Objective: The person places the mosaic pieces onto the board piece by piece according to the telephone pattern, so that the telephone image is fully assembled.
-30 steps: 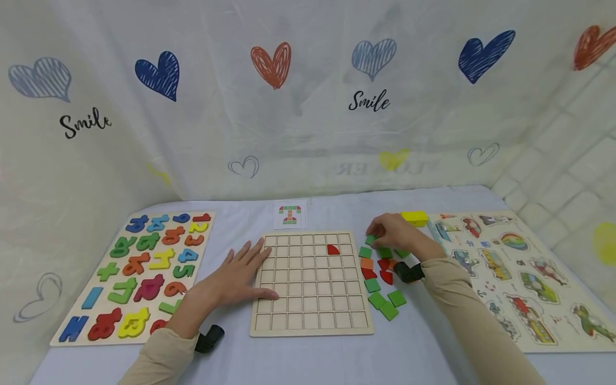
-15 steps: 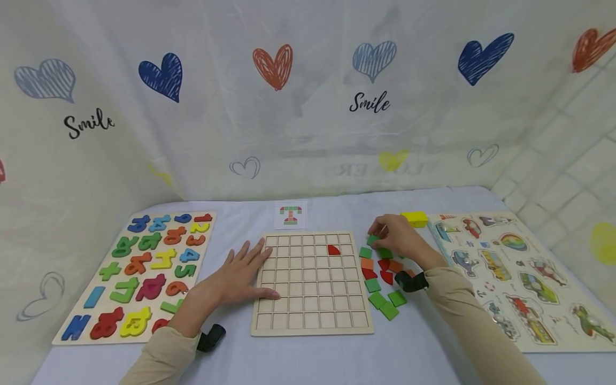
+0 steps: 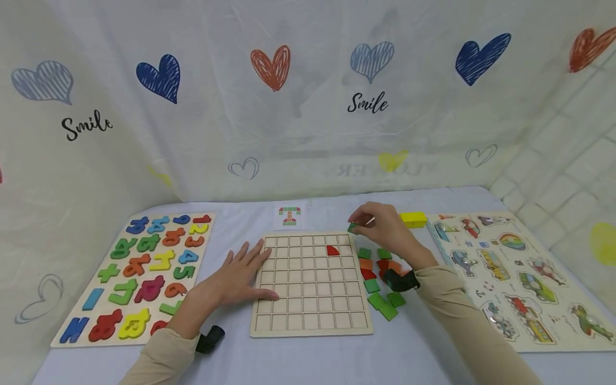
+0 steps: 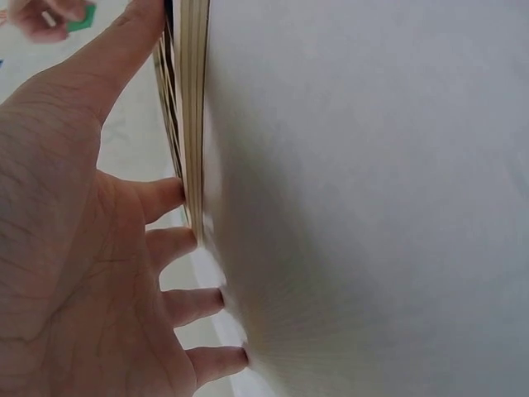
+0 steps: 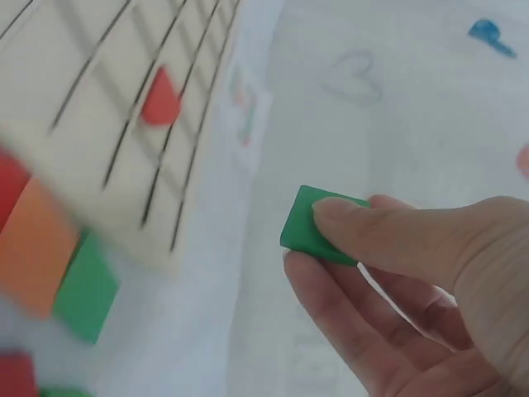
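A wooden grid board (image 3: 310, 305) lies on the white cloth, with a red quarter-circle tile (image 3: 332, 250) in a cell of its second row. My left hand (image 3: 236, 278) rests on the board's left edge, its fingers spread and straight. Between thumb and fingers, my right hand (image 3: 382, 227) pinches a green square tile (image 5: 310, 223), held above the board's far right corner. Several green tiles (image 3: 386, 310), red tiles (image 3: 368, 274) and orange tiles (image 3: 366, 264) lie along the right side of the board. Part of that pile is hidden by the right wrist.
Behind the board lies a pattern card (image 3: 290, 215) with a T in red, green and orange. At left is a number puzzle board (image 3: 101, 291); at right, a picture puzzle board (image 3: 486, 246). A yellow block (image 3: 413, 220) sits near the right hand.
The right hand has lifted a green tile from the pile and carried it left and away from me, toward the board's far right corner. The left hand stays where it was.
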